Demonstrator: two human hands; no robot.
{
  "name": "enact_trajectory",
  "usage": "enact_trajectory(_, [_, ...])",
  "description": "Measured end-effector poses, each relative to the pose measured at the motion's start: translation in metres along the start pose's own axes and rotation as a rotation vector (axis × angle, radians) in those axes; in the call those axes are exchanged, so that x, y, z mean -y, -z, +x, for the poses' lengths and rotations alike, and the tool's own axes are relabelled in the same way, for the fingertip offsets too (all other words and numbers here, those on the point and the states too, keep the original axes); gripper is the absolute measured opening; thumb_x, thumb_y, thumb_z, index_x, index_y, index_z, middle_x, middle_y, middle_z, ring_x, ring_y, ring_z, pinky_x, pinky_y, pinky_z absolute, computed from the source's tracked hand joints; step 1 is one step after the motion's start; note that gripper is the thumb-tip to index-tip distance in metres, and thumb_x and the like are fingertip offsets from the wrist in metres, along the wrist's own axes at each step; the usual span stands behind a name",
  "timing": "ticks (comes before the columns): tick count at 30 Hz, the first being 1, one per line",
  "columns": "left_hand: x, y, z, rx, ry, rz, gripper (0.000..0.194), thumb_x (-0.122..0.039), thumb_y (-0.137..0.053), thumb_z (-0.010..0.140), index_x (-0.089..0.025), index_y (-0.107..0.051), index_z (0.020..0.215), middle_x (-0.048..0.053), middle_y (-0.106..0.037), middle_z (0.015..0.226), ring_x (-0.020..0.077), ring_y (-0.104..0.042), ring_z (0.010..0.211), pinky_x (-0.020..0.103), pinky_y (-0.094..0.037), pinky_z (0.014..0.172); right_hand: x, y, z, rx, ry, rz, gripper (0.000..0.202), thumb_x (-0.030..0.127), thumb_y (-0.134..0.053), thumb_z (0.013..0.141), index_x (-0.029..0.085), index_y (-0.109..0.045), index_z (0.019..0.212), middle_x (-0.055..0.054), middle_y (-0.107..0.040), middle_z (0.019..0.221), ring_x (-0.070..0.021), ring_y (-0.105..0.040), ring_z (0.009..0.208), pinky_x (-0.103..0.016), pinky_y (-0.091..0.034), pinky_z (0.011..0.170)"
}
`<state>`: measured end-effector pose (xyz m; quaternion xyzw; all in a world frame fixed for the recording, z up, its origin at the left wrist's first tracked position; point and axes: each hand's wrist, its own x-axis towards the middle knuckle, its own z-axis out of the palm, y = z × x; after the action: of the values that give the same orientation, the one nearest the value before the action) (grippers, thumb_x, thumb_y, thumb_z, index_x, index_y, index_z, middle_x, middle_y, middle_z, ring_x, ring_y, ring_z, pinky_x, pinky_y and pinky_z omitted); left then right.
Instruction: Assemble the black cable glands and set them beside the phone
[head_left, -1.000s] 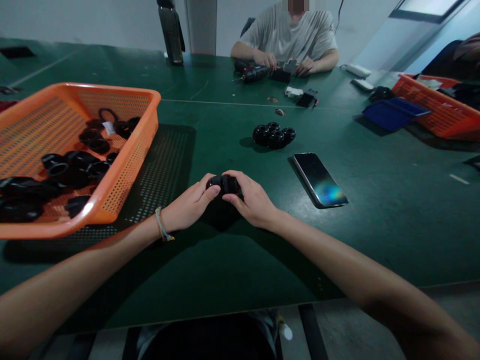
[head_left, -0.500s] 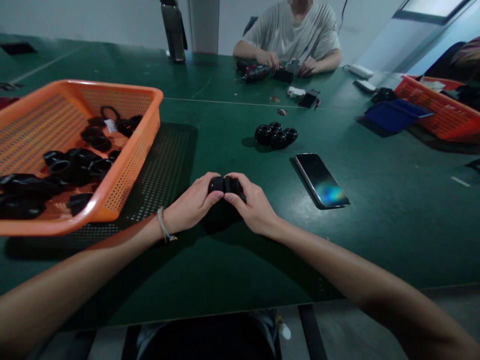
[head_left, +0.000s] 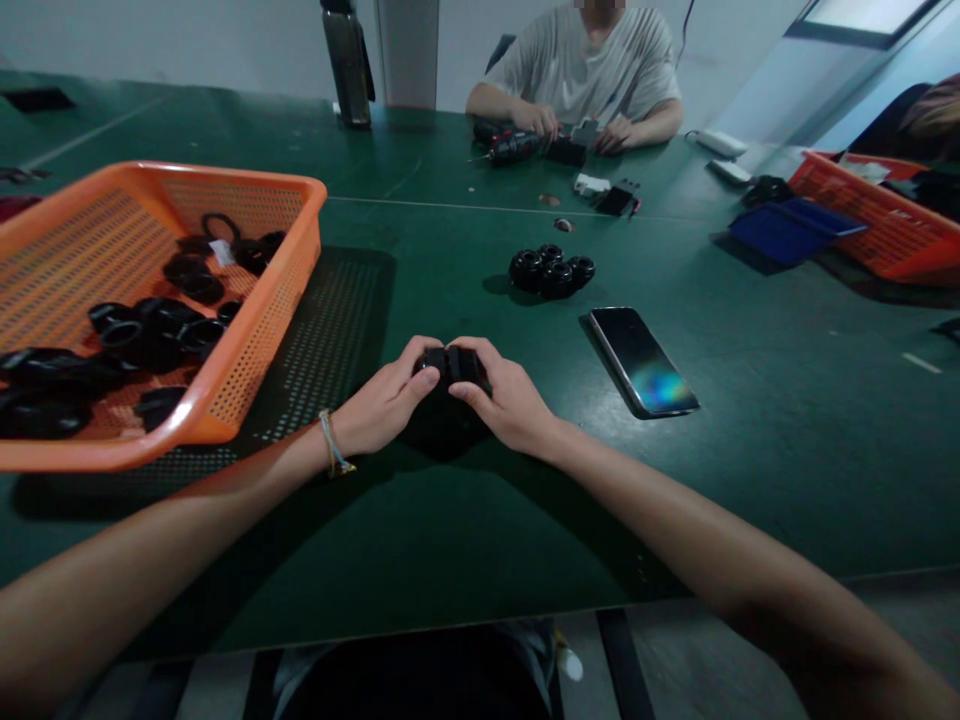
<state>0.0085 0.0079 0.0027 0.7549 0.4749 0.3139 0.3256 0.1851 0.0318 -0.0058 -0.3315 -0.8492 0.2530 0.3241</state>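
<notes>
Between my two hands, just above the green table, is a black plastic fitting [head_left: 452, 363] with a narrow groove or gap near its middle. My left hand [head_left: 390, 395] is closed round its left end, thumb on the near side. The right end is gripped by my right hand [head_left: 506, 395], fingers over the far side and thumb in front. My fingers cover much of the fitting, and I cannot tell whether it is one piece or two. Beyond my hands stands a small cluster of glossy black ring-shaped parts [head_left: 553, 272].
An orange basket [head_left: 259, 375] with several black fittings stands at left. A phone [head_left: 643, 362] lies right of my hands. Across the table [head_left: 787, 450], a person handles parts beside a power drill [head_left: 512, 147]. A bottle [head_left: 349, 65], blue tray [head_left: 795, 230] and red-orange basket [head_left: 885, 235] stand farther off.
Both hands have turned slightly and shifted a little on the black fitting, which now shows a different side. The other things have stayed in place.
</notes>
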Motion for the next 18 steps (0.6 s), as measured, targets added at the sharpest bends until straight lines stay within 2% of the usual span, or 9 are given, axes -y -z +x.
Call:
enact_trajectory(3, [-0.003, -0.007, 0.002, -0.117, 0.109, -0.184, 0.059, -0.060, -0.015, 0.087, -0.016, -0.053, 0.093, 0.002, -0.053, 0.070, 0.0147, -0.050, 0.060, 0.026, -0.043, 0.055, -0.007, 0.000, 0.002, -0.038, 0.202, -0.112, 0.048, 0.057, -0.032, 0.088, 0.018, -0.042, 0.113, -0.012, -0.062, 0.103, -0.0212, -0.060, 0.087, -0.035, -0.049, 0.073])
enact_trajectory(6, [-0.007, -0.013, 0.004, -0.199, 0.236, -0.300, 0.063, -0.063, -0.016, 0.085, -0.017, -0.057, 0.074, 0.001, -0.052, 0.059, 0.0139, -0.049, 0.053, 0.024, -0.041, 0.048, -0.006, -0.004, 0.002, -0.046, 0.291, -0.203, 0.048, 0.056, -0.027, 0.090, 0.017, -0.041, 0.115, -0.012, -0.063, 0.103, -0.0212, -0.060, 0.087, -0.036, -0.050, 0.072])
enact_trajectory(9, [-0.010, -0.018, 0.004, -0.309, 0.276, -0.242, 0.061, -0.061, -0.020, 0.086, -0.017, -0.056, 0.064, 0.001, -0.050, 0.053, 0.0145, -0.049, 0.053, 0.024, -0.040, 0.049, -0.001, -0.009, 0.002, -0.106, 0.255, -0.247, 0.049, 0.055, -0.021, 0.091, 0.016, -0.043, 0.110, -0.012, -0.064, 0.095, -0.0199, -0.061, 0.079, -0.033, -0.050, 0.065])
enact_trajectory(11, [-0.012, -0.019, 0.003, -0.348, 0.281, -0.175, 0.059, -0.057, -0.021, 0.088, -0.018, -0.056, 0.062, 0.001, -0.050, 0.051, 0.0152, -0.051, 0.053, 0.024, -0.039, 0.049, 0.003, -0.013, 0.003, -0.182, 0.206, -0.242, 0.050, 0.055, -0.017, 0.091, 0.016, -0.046, 0.100, -0.009, -0.065, 0.083, -0.0177, -0.061, 0.069, -0.029, -0.047, 0.058])
enact_trajectory(15, [-0.016, -0.021, 0.003, -0.340, 0.304, -0.118, 0.056, -0.053, -0.023, 0.089, -0.018, -0.054, 0.058, 0.002, -0.053, 0.052, 0.0159, -0.053, 0.056, 0.024, -0.038, 0.050, 0.008, -0.019, 0.006, -0.356, 0.124, -0.247, 0.038, 0.042, -0.020, 0.094, 0.018, -0.047, 0.081, -0.001, -0.058, 0.060, -0.0109, -0.054, 0.049, -0.022, -0.037, 0.046])
enact_trajectory(18, [-0.019, -0.021, 0.006, -0.295, 0.377, -0.178, 0.058, -0.053, -0.022, 0.089, -0.018, -0.049, 0.052, 0.002, -0.050, 0.049, 0.0143, -0.050, 0.049, 0.024, -0.037, 0.046, 0.008, -0.019, 0.009, -0.457, 0.161, -0.315, 0.029, 0.027, -0.023, 0.090, 0.019, -0.047, 0.076, 0.000, -0.057, 0.056, -0.0097, -0.052, 0.047, -0.022, -0.037, 0.046])
